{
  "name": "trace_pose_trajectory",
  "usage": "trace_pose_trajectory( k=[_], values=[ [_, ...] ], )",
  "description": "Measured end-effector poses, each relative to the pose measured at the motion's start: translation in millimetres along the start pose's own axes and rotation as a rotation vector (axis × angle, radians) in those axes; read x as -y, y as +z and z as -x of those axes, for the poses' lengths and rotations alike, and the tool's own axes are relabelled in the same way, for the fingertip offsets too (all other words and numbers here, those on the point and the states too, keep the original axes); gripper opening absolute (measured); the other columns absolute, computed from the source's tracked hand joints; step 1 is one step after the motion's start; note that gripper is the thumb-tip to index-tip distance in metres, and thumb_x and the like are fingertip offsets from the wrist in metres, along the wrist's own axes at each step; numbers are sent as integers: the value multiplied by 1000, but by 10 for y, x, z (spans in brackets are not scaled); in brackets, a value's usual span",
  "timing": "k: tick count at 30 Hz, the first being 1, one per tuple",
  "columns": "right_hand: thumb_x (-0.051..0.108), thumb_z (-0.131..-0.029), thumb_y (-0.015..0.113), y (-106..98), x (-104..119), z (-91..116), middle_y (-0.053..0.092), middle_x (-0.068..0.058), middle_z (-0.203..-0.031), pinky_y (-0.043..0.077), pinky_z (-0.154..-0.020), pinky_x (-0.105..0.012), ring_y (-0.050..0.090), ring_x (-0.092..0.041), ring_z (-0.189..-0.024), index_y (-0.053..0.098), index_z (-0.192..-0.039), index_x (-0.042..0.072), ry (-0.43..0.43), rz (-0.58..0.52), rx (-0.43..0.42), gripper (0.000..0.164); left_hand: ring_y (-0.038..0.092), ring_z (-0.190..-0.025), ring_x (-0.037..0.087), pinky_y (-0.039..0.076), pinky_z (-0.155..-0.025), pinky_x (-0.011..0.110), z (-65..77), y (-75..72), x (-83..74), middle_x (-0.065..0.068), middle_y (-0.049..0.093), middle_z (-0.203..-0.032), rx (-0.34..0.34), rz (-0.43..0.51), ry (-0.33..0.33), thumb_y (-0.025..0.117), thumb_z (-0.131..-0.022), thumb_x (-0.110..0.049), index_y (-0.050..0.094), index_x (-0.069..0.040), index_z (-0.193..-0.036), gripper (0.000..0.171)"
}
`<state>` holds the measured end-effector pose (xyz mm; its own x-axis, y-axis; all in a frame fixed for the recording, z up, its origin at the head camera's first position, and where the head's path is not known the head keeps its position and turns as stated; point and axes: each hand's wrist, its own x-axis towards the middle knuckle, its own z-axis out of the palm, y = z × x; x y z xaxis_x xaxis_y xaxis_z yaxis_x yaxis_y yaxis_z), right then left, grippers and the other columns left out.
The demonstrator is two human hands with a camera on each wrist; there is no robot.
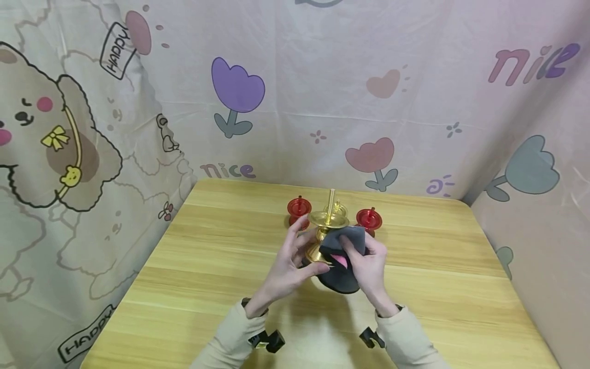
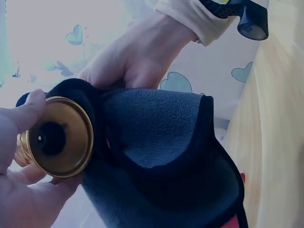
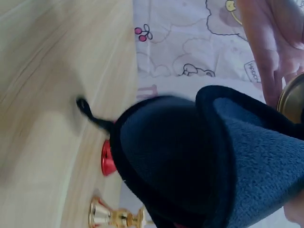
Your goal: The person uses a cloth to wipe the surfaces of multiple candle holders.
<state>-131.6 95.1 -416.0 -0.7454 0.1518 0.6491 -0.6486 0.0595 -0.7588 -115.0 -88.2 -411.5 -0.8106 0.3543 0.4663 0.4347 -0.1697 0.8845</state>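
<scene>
My left hand (image 1: 285,271) grips a gold candlestick (image 1: 317,253) above the table, fingers and thumb around its lower part. The candlestick has a wide dish and a tall upright spike. In the left wrist view its round, hollow base (image 2: 78,142) faces the camera. My right hand (image 1: 372,266) pinches a dark grey cloth (image 1: 340,283) with black edging and bits of pink, thumb on top, folded against the candlestick's right side. A black loop (image 3: 92,116) hangs from the cloth's edge in the right wrist view. The cloth hides part of the candlestick's stem and base.
Behind the hands, two red candle holders (image 1: 299,207) (image 1: 369,219) and a smaller gold one (image 1: 340,208) stand on the wooden table (image 1: 207,261). A printed curtain (image 1: 295,118) hangs along the back and sides of the table.
</scene>
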Motion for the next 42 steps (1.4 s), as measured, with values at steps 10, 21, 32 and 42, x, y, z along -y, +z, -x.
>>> trace_pose_trajectory(
  k=[10,21,32,42],
  values=[
    [-10,-80,76,-100,8,-6,73,-6,-102,54,-93,-18,69,-11,-102,76,-93,-5,-300,3,222,14,54,-132,8,44,-114,25,-33,-19,36,30,54,-140,-59,-61,89,76,-75,19,15,-10,-161,109],
    [1,-89,73,-90,-72,-33,70,-19,-91,56,-92,-22,69,-21,-91,75,-89,-7,-507,-24,203,8,54,-130,8,48,-110,26,-15,0,53,31,56,-136,-77,-127,159,76,-75,19,13,-11,-162,111],
    [-23,-80,62,-230,-74,-68,74,13,-94,55,-74,-15,67,0,-85,78,-94,21,109,-250,264,48,56,-133,11,47,-113,28,-81,-43,92,-5,60,-143,73,156,316,79,-85,-12,-4,2,-159,112],
    [0,-101,54,-233,32,-51,75,9,-88,61,-68,-20,71,-2,-80,80,-93,22,530,-546,373,35,49,-143,16,42,-118,31,-104,-55,101,0,50,-154,87,185,333,79,-86,-11,-6,0,-159,113]
  ],
)
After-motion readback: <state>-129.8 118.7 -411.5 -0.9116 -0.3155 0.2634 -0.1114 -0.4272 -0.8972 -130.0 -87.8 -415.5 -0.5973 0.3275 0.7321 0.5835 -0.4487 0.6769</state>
